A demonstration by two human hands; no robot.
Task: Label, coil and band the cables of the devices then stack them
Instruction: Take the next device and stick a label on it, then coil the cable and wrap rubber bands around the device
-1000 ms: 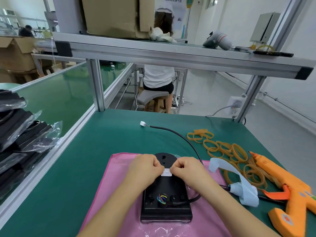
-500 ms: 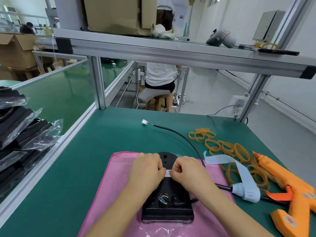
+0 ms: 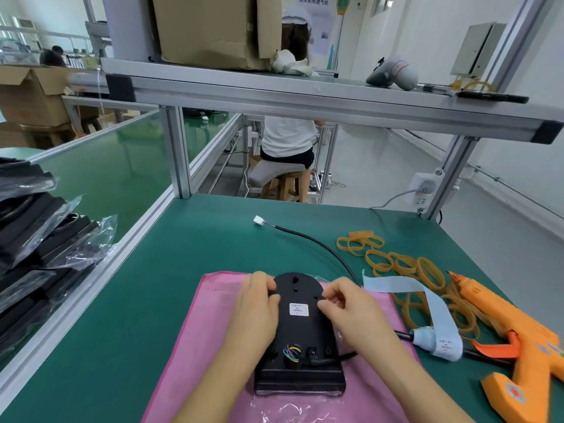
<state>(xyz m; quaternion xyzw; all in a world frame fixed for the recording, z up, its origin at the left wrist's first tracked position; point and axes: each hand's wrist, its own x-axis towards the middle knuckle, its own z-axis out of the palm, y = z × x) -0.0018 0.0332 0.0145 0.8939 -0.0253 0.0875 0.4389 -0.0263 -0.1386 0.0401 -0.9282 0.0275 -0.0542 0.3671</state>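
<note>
A: Where is the device (image 3: 300, 334) found, and how is it held?

B: It is laid back up on the pink cloth (image 3: 195, 337), near the front of the table (image 3: 128, 315). Its left edge is grasped by the left grip (image 3: 259, 309), the fingers being curled round the rim. The right grip (image 3: 351, 309) is kept just over the right edge with curled fingers; whether anything is pinched there cannot be told.

A: Is the label (image 3: 298, 309) placed?

B: Yes, a white one is seen on the back, between both grips. The cable (image 3: 320, 246) is not yet coiled. It is stretched toward the far side, and its white connector (image 3: 258, 220) is laid on the bare table.

A: How is the handling judged?

B: The housing is probably hard plastic, stiff and rather light, so it is best taken by both long edges. The cable is judged thin and flexible. It should be gathered near the housing first, and the coloured wires (image 3: 291, 352) should not be pulled. The rubber bands (image 3: 366, 239) are laid near, at the right.
</note>
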